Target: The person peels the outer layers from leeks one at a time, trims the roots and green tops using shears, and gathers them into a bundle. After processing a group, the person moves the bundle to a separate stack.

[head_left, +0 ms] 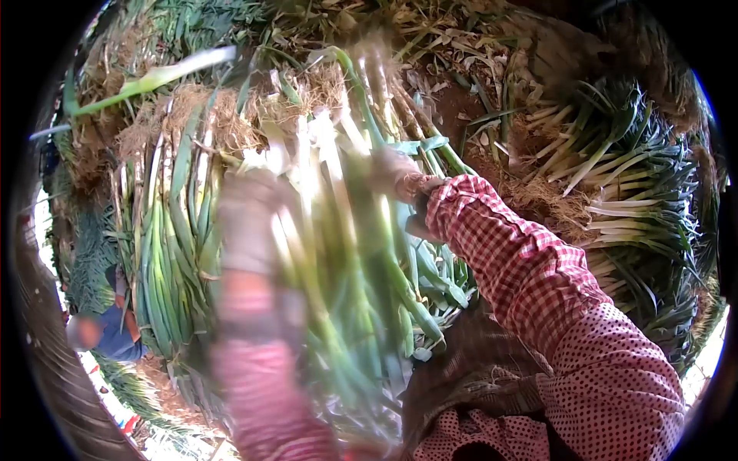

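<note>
In front of me lies a pile of green onions [330, 177], white stems and tangled roots toward the far side, green leaves toward me. My left hand [254, 219] is over the pile's left part, heavily smeared by motion; its fingers cannot be made out. At the pile's right side my right hand [393, 173] is closed around a long green stalk [396, 273] that shows above and below it, though the fingertips are blurred. A single green onion [165, 77], streaked by motion, appears at the upper left, above the roots.
Another row of green onions [157, 253] lies left of my left hand. Bundles with white stems [615, 184] are heaped at the right. Dry leaf scraps [453, 46] cover the ground behind. At the far left is a person in blue [119, 334].
</note>
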A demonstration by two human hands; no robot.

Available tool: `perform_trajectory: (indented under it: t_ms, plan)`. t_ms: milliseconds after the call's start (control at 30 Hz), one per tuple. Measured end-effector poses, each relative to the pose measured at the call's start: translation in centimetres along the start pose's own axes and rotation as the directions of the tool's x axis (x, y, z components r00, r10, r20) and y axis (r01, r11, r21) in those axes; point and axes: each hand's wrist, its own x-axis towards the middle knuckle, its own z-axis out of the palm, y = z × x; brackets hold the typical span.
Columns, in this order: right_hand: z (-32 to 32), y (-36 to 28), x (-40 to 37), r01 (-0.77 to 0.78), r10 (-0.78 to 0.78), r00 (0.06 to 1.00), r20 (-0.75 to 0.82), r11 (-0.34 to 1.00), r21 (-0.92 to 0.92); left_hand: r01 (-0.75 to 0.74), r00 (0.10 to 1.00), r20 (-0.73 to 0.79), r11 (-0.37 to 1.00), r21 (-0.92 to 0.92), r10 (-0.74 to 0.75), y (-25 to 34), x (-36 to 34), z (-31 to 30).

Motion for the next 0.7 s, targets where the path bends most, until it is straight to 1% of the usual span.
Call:
perform_trajectory:
  t_ms: [33,67,100,133,167,200,233,267,300,333,367,400,433,467,500,567,600,633,667,700]
  plan:
    - [-1.1,0.1,-1.4,-0.011,0.007,1.000,0.029,0.991,0.130,-0.092,0.995,0.000,0.939,0.332,0.097,-4.7,-1.6,2.8]
    - [-2.4,0.2,-2.4,-0.022,0.009,0.998,0.054,0.968,0.251,-0.150,0.981,0.000,0.763,0.628,0.193,-9.4,-3.2,5.5]
    - [-2.9,0.8,-2.8,-0.041,0.010,0.996,0.087,0.930,0.365,-0.227,0.954,-0.018,0.764,0.604,0.298,-12.5,-4.7,7.3]
    - [-2.1,2.1,-2.5,-0.035,0.022,0.999,0.034,0.878,0.478,-0.167,0.968,-0.030,0.733,0.660,0.247,-13.9,-5.9,8.5]
    - [-2.5,3.2,-3.6,0.006,-0.075,0.994,0.084,0.777,0.630,-0.145,0.955,-0.082,0.688,0.711,0.286,-14.6,-6.8,9.6]
    - [-3.0,4.1,-4.9,0.030,-0.178,0.978,0.112,0.643,0.766,-0.121,0.935,-0.128,0.638,0.760,0.330,-14.9,-7.5,10.1]
    - [-2.5,5.3,-4.7,-0.068,-0.202,0.949,0.242,0.620,0.782,-0.035,0.979,-0.097,0.612,0.790,0.181,-15.1,-7.5,10.4]
    - [-1.6,5.7,-5.3,-0.131,-0.277,0.918,0.285,0.469,0.874,0.046,0.997,-0.076,0.570,0.820,0.028,-15.2,-7.1,10.4]
    - [-0.8,5.6,-5.5,-0.148,-0.378,0.885,0.273,0.328,0.933,0.120,0.990,-0.067,0.509,0.853,-0.121,-15.0,-6.9,10.0]
    - [-0.2,5.3,-5.7,-0.036,-0.424,0.886,0.185,0.336,0.941,0.081,0.997,-0.079,0.529,0.845,-0.026,-14.5,-7.3,9.8]
    - [0.4,5.2,-5.8,0.078,-0.466,0.880,0.094,0.337,0.938,-0.032,0.997,-0.012,0.576,0.817,0.073,-14.8,-7.2,8.5]
    - [1.0,5.2,-5.7,0.189,-0.503,0.864,0.004,0.331,0.924,-0.062,0.994,-0.017,0.686,0.725,0.108,-15.1,-7.1,7.4]
    - [0.6,4.6,-5.7,0.144,-0.453,0.891,0.020,0.323,0.935,-0.098,0.990,-0.023,0.779,0.619,0.142,-15.4,-7.0,6.4]
    - [0.1,4.2,-5.7,0.100,-0.404,0.914,0.036,0.312,0.945,-0.047,0.990,-0.098,0.904,0.426,0.097,-15.1,-6.9,6.0]
    - [-0.4,4.3,-5.7,-0.061,-0.421,0.884,0.203,0.327,0.943,0.098,0.991,-0.126,0.903,0.419,-0.049,-12.8,-7.4,5.8]
    - [0.7,3.7,-5.6,-0.167,-0.501,0.838,0.218,0.146,0.975,0.010,0.988,-0.124,0.774,0.633,0.089,-13.8,-6.8,5.6]
    - [1.3,3.9,-5.2,-0.134,-0.535,0.811,0.236,0.223,0.965,0.002,0.988,-0.117,0.742,0.670,0.104,-15.3,-6.4,5.6]
    - [1.8,4.2,-4.8,-0.021,-0.561,0.787,0.258,0.393,0.919,-0.006,0.987,-0.111,0.708,0.706,0.119,-16.7,-6.0,5.6]
    - [2.7,4.5,-4.3,0.127,-0.592,0.758,0.273,0.546,0.828,-0.013,0.986,-0.104,0.672,0.740,0.134,-18.2,-5.5,5.6]
    - [3.3,4.2,-4.5,0.236,-0.611,0.731,0.302,0.643,0.729,0.001,0.983,-0.119,0.654,0.757,0.136,-19.1,-5.3,5.8]
